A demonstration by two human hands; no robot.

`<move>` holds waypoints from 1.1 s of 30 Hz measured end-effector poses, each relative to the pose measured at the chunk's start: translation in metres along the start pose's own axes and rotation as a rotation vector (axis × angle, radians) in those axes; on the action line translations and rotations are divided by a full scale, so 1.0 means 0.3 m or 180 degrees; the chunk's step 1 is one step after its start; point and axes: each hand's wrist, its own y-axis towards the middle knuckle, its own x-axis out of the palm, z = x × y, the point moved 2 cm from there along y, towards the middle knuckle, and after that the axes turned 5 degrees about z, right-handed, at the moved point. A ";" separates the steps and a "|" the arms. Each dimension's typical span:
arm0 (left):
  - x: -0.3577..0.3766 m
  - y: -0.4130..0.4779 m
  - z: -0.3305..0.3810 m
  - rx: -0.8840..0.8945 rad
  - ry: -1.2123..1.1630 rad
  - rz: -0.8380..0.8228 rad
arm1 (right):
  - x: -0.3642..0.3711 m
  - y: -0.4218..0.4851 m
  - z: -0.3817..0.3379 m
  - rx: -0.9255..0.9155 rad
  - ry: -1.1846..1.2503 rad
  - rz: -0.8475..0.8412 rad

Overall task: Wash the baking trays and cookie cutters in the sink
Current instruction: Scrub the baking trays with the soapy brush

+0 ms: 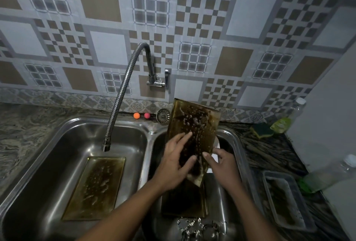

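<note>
Soapy brown baking tray [194, 125] stands tilted over the sink's [57, 144] right basin, right hand [223, 165] fingers clamped on its near-right edge, left hand [175, 161] fingers spread flat on its face: scrubbing looks in hand, and next it needs rinsing under the faucet [123, 86] at left.

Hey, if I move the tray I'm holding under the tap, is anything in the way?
Yes. A second tray lies flat in the left basin below the tap spout; the held tray would likely land on it.
</note>
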 end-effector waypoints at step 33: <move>-0.016 -0.030 0.001 -0.1510 -0.1908 0.0659 | 0.054 0.015 -0.024 -0.0085 -0.0776 0.0951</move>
